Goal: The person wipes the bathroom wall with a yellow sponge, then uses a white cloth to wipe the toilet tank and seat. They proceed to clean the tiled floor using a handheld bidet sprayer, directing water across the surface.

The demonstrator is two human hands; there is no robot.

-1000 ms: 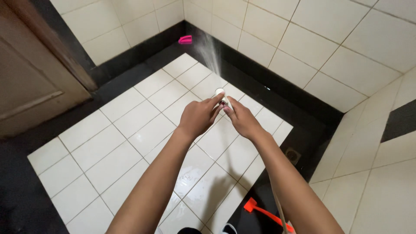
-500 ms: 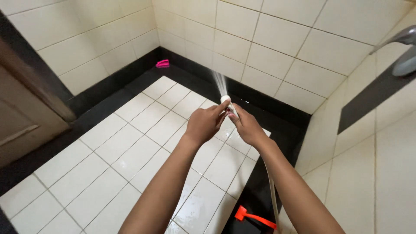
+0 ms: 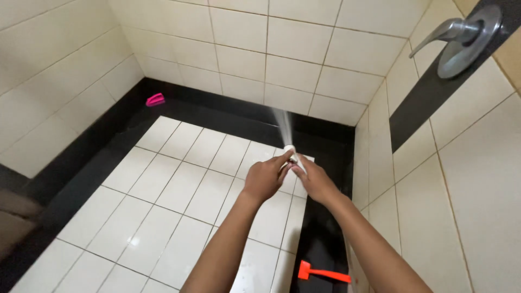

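Both my hands hold a small white spray nozzle (image 3: 290,149) out in front of me over the tiled bathroom floor. My left hand (image 3: 264,178) wraps it from the left with the thumb near its head. My right hand (image 3: 313,179) grips it from the right. A thin jet of water (image 3: 283,123) shoots from the nozzle up and away toward the far cream-tiled wall (image 3: 282,49). The nozzle's hose is hidden behind my right forearm.
A pink brush (image 3: 155,100) lies in the far left corner on the black border tiles. An orange scraper (image 3: 323,273) lies on the black strip by the right wall. A metal lever tap (image 3: 461,38) is mounted on the right wall.
The view has swung right and up: the door at left has left the frame and the wall tap has come fully into view. The jet now points at the far wall.
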